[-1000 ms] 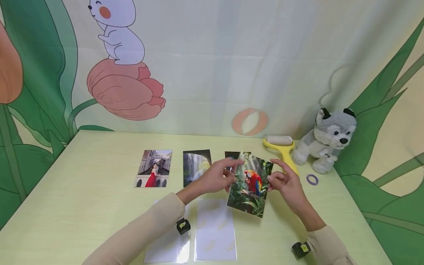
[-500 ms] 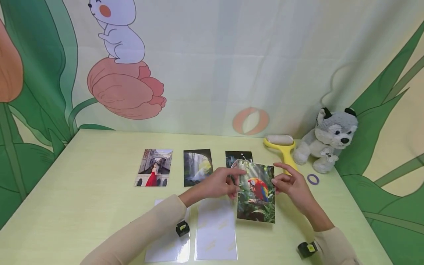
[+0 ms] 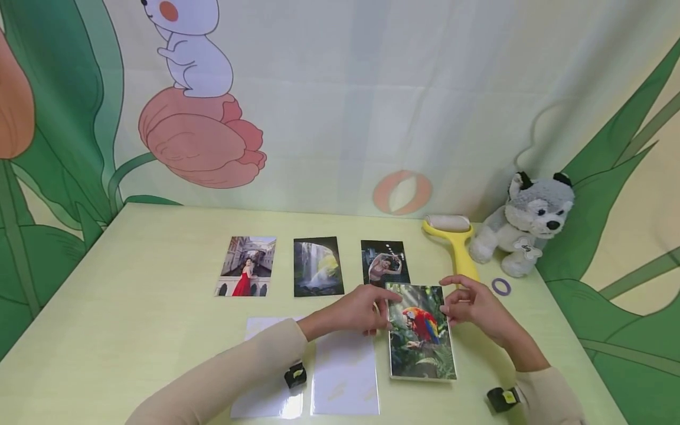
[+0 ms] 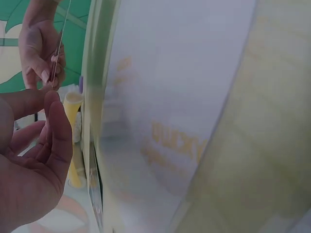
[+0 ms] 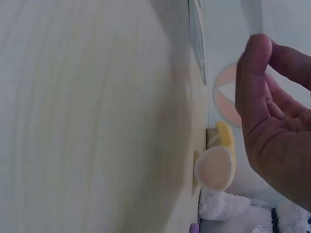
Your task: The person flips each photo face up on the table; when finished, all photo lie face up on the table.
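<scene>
A photo of a red parrot among green leaves (image 3: pixel 422 354) is held upright in portrait at the right of the head view. My left hand (image 3: pixel 356 310) pinches its upper left edge between thumb and fingers. On the opposite edge my right hand (image 3: pixel 475 310) grips with thumb and fingers, its index finger raised near the top corner. Seen from the left wrist, the photo is a thin line running between the left hand (image 4: pixel 34 165) and the right hand (image 4: pixel 41 53). The right wrist view shows the curled right hand (image 5: pixel 277 107), with the photo out of sight.
Photos of a red dress (image 3: pixel 246 268), a waterfall (image 3: pixel 319 265) and a stretching person (image 3: pixel 383 262) lie in a row behind. Two white translucent sheets (image 3: pixel 345 378) (image 3: pixel 260 395) lie in front. A yellow-handled roller (image 3: pixel 462 254), purple ring (image 3: pixel 501 287) and plush dog (image 3: pixel 531 224) are at right.
Both hands have brought the parrot photo toward me and to the right, turning it from slanted to nearly straight. The stretching-person photo behind is now more exposed.
</scene>
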The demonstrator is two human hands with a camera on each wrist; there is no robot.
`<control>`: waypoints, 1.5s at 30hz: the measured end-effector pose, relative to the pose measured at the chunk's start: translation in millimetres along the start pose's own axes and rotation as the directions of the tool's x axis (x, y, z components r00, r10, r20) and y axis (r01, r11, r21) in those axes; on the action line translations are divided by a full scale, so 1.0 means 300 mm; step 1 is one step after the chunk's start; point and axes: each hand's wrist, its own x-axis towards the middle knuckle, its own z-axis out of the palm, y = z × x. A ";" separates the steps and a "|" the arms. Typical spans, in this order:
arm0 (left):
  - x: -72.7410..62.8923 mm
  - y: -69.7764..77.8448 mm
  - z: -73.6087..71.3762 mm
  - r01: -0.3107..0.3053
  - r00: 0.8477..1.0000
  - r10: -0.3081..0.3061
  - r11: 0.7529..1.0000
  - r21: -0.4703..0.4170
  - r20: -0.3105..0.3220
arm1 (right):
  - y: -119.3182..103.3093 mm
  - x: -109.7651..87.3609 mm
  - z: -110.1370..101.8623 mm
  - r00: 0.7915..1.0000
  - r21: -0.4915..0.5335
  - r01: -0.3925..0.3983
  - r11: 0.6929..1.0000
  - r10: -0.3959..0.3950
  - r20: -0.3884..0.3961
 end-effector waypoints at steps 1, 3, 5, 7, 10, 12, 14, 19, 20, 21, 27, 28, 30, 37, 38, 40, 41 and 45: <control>0.000 0.000 0.005 0.009 1.000 -0.009 1.000 0.003 0.011 | 0.004 -0.001 -0.005 1.000 -0.001 -0.016 1.000 0.016 0.023; 0.001 -0.003 0.016 0.026 0.999 -0.026 1.000 0.010 0.032 | 0.011 -0.002 -0.013 0.997 -0.006 -0.047 0.999 0.048 0.063; 0.003 -0.005 0.028 0.035 0.998 -0.036 0.999 0.018 0.046 | 0.017 -0.003 -0.020 0.993 -0.014 -0.072 0.997 0.073 0.092; 0.005 -0.008 0.040 0.030 0.998 -0.032 0.999 0.039 0.052 | 0.022 -0.005 -0.022 0.990 -0.027 -0.093 0.995 0.095 0.101; 0.008 -0.013 0.062 0.008 0.998 -0.014 0.995 0.100 0.057 | 0.027 -0.007 -0.022 0.988 -0.048 -0.114 0.992 0.119 0.103; 0.009 -0.013 0.076 -0.002 0.999 -0.005 0.990 0.140 0.051 | 0.031 -0.009 -0.020 0.987 -0.057 -0.123 0.991 0.128 0.099; 0.008 -0.008 0.088 -0.001 0.999 -0.006 0.984 0.178 0.040 | 0.033 -0.011 -0.019 0.987 -0.062 -0.118 0.991 0.124 0.102; 0.006 0.011 0.105 0.022 1.000 -0.022 0.959 0.283 -0.002 | 0.040 -0.011 -0.017 0.989 -0.091 -0.087 0.992 0.098 0.115; 0.007 0.014 0.107 0.024 1.000 -0.023 0.954 0.299 -0.007 | 0.042 -0.010 -0.016 0.989 -0.102 -0.082 0.991 0.094 0.116; 0.008 0.014 0.110 0.030 1.000 -0.028 0.951 0.306 -0.012 | 0.044 -0.009 -0.013 0.989 -0.112 -0.083 0.990 0.096 0.114; 0.015 0.024 0.128 0.073 0.997 -0.063 0.938 0.339 -0.041 | 0.043 -0.006 0.010 0.990 -0.199 -0.088 0.976 0.107 0.087; 0.016 0.027 0.129 0.077 0.997 -0.065 0.930 0.358 -0.046 | 0.040 -0.006 0.014 0.991 -0.217 -0.084 0.973 0.103 0.082; 0.018 0.033 0.131 0.085 0.996 -0.069 0.915 0.395 -0.052 | 0.034 -0.004 0.022 0.993 -0.252 -0.077 0.965 0.097 0.070; 0.023 0.043 0.132 0.088 0.996 -0.073 0.887 0.454 -0.051 | 0.027 0.006 0.039 0.994 -0.357 -0.099 0.929 0.108 0.006; 0.024 0.043 0.132 0.087 0.996 -0.073 0.891 0.445 -0.049 | 0.026 0.007 0.040 0.994 -0.371 -0.104 0.923 0.111 -0.004; 0.024 0.043 0.132 0.088 0.996 -0.074 0.900 0.427 -0.049 | 0.023 0.009 0.043 0.993 -0.391 -0.119 0.912 0.120 -0.022; 0.024 0.042 0.132 0.087 0.996 -0.073 0.906 0.413 -0.049 | 0.022 0.009 0.043 0.992 -0.398 -0.125 0.909 0.124 -0.029; 0.018 0.040 0.129 0.080 0.997 -0.068 0.916 0.393 -0.047 | 0.014 0.008 0.044 0.990 -0.412 -0.137 0.901 0.132 -0.041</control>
